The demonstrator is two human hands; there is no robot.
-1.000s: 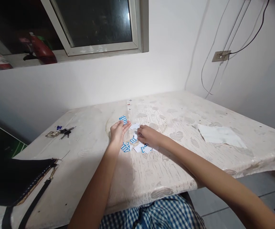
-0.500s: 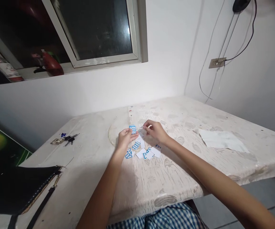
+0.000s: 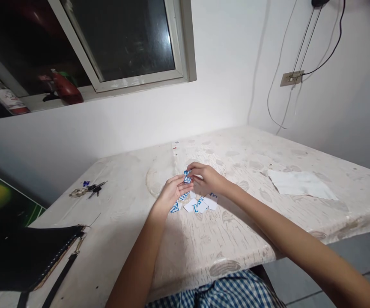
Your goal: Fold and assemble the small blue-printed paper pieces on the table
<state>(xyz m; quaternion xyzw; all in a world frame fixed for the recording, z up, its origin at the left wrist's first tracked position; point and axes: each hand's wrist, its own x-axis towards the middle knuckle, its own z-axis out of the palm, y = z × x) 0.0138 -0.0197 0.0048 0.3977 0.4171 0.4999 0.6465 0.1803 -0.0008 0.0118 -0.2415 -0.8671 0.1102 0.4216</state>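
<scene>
My left hand (image 3: pixel 172 191) is raised a little over the table, its fingers closed on small white paper cards (image 3: pixel 187 177) with blue markings. From the right, my right hand (image 3: pixel 204 176) reaches over and pinches the same cards at their upper edge. How many cards are between the hands cannot be made out. Just below lies a loose pile of small paper pieces (image 3: pixel 203 207), some blank side up and some showing blue drawn shapes. Another blue-marked piece (image 3: pixel 174 208) lies at the left of the pile, partly under my left hand's shadow.
The table (image 3: pixel 236 239) has a patterned plastic cover. A white cloth or paper (image 3: pixel 300 185) lies at the right. Keys (image 3: pixel 95 188) and a black bag (image 3: pixel 27 254) with a strap are at the left. A window (image 3: pixel 133 42) and an outlet (image 3: pixel 291 78) are on the walls.
My right hand has moved left and now meets my left hand at the cards. The held cards have shifted slightly right and down. The view has tilted slightly.
</scene>
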